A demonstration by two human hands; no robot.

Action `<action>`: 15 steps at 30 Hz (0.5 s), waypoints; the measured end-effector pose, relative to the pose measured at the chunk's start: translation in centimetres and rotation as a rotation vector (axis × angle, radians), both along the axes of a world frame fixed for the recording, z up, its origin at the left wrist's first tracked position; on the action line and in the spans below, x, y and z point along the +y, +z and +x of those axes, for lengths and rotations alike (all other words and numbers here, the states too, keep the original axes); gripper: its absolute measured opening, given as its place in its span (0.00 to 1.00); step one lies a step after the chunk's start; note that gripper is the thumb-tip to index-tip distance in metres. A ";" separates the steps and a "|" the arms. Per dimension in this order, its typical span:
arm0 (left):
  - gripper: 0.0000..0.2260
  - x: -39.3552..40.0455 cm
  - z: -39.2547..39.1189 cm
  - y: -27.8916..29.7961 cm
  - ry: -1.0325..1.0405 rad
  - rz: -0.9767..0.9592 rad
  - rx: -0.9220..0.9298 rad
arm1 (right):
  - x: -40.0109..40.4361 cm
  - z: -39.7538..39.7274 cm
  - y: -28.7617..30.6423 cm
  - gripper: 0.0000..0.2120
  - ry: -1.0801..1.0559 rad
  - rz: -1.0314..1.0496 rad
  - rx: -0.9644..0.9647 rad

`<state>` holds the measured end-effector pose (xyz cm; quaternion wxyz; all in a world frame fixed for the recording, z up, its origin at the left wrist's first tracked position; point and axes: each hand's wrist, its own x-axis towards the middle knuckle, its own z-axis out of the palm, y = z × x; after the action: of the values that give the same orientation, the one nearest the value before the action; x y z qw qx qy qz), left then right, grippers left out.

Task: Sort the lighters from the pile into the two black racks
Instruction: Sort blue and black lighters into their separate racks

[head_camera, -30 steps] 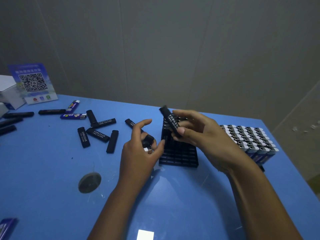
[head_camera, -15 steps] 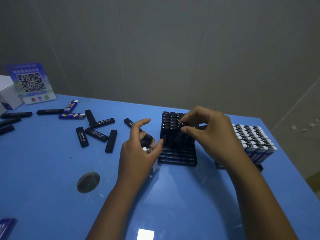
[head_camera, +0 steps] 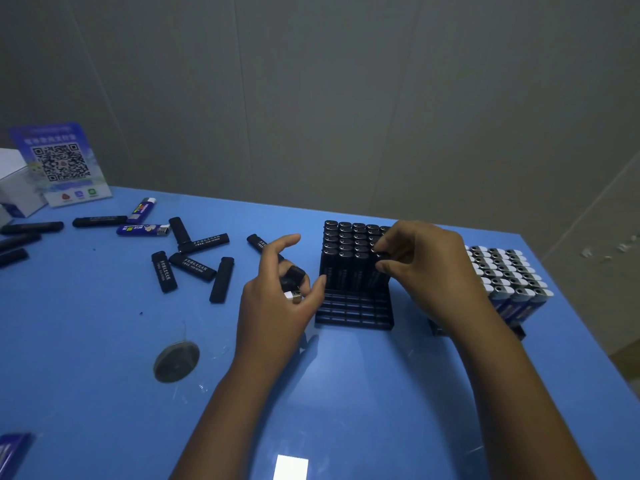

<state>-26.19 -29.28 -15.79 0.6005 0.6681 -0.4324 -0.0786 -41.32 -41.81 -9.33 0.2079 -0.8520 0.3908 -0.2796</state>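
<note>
A black rack (head_camera: 353, 311) stands mid-table with several black lighters upright in its back rows and open slots in front. My right hand (head_camera: 420, 265) pinches the top of a black lighter (head_camera: 380, 268) standing at the right end of the rack's front filled row. My left hand (head_camera: 280, 299) sits just left of the rack and holds lighters: a black one (head_camera: 293, 274) and one with a white and metal end (head_camera: 294, 296). A second rack (head_camera: 509, 271) at the right, partly hidden by my right arm, is packed with blue lighters. Loose black lighters (head_camera: 194, 265) lie scattered to the left.
Two blue lighters (head_camera: 143, 229) lie among the pile at the far left. A QR-code sign (head_camera: 62, 164) and a white box (head_camera: 15, 185) stand at the back left corner. A round grey disc (head_camera: 176, 362) sits near the front. The table's right edge runs behind the blue rack.
My right hand has carried the black lighter from above the rack down into a slot in it and still pinches its top. The left hand has hardly moved.
</note>
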 end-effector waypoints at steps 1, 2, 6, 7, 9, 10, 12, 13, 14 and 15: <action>0.23 0.0 0.0 0.0 0.000 -0.001 -0.001 | -0.1 0.0 -0.1 0.11 -0.002 -0.008 0.008; 0.23 0.0 0.0 0.0 -0.001 -0.002 -0.003 | -0.1 0.1 -0.2 0.12 -0.003 -0.014 0.019; 0.23 0.0 0.0 0.0 -0.004 -0.002 -0.005 | -0.3 0.4 -0.7 0.12 -0.005 -0.047 0.055; 0.23 0.0 0.0 0.0 -0.005 -0.003 -0.002 | -0.3 0.5 -0.7 0.11 -0.006 -0.057 0.062; 0.23 0.0 0.0 0.0 -0.007 -0.006 0.000 | -0.2 0.6 -0.8 0.11 -0.005 -0.072 0.070; 0.23 0.0 -0.1 0.0 -0.008 -0.006 0.001 | -0.2 0.6 -0.8 0.10 -0.003 -0.079 0.077; 0.23 0.0 -0.1 0.0 -0.014 -0.006 0.008 | -0.1 0.6 -0.7 0.10 0.005 -0.084 0.092; 0.23 -0.1 -0.1 -0.1 -0.016 -0.007 0.014 | -0.1 0.5 -0.6 0.09 0.008 -0.082 0.092; 0.23 -0.1 -0.1 -0.1 -0.017 -0.007 0.020 | -0.1 0.5 -0.5 0.09 0.008 -0.079 0.083; 0.23 -0.1 -0.1 -0.2 -0.016 -0.006 0.024 | 0.0 0.5 -0.4 0.08 0.005 -0.077 0.068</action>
<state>-26.31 -29.36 -15.96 0.6072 0.6616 -0.4307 -0.0903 -40.82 -41.82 -9.75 0.1624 -0.8694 0.3844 -0.2647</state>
